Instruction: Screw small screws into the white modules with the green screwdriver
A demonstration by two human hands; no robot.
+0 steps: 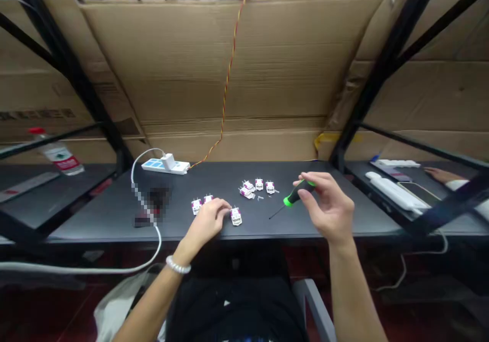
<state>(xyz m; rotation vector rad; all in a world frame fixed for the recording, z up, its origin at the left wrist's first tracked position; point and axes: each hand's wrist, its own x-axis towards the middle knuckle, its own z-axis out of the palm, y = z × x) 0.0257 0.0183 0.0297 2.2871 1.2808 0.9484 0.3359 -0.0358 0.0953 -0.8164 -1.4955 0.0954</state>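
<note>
My right hand (327,204) grips a screwdriver (300,193) with a black and green handle, held above the table. Its thin shaft slants down to the left, the tip apart from any part. My left hand (208,217) has its fingers curled together, the fingertips at the left edge of a small white-and-purple plug-like part (236,217) with pins. Two similar parts lie just behind that hand, one of them a white-and-purple piece (196,206) partly clear of it. Farther back sits a group of several such parts (259,184), with tiny loose pieces (260,197) in front.
A white power strip (153,165) with a plugged-in adapter (168,161) stands at the back left, its white cable (159,240) looping over the table edge. A bottle (63,156) lies beyond the left frame. At right, another person's hand (439,174) rests near white strips (393,192).
</note>
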